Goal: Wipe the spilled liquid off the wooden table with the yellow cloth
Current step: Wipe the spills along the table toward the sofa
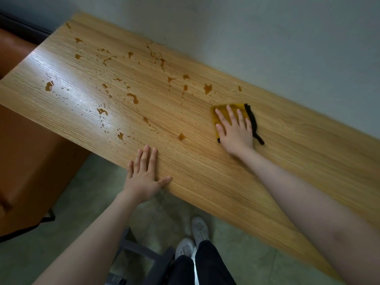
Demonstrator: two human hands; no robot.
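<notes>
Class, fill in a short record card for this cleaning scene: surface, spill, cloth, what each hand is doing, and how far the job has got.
Surface: wooden table against a wall
Spill: brown liquid in scattered drops and puddles
Cloth: yellow cloth with black edging, flat on the table
Right hand: fingers straight, pressing on the cloth
Left hand: flat on the table's near edge
Progress: most puddles remain, all left of the cloth

A single head-worn wide-angle camera is looking forward and steeply down from standing height. It is facing the wall (267, 38) behind the surface (205, 171), which is running tilted across the view. The floor (236, 233) directly below is filling the lower edge at close range.
</notes>
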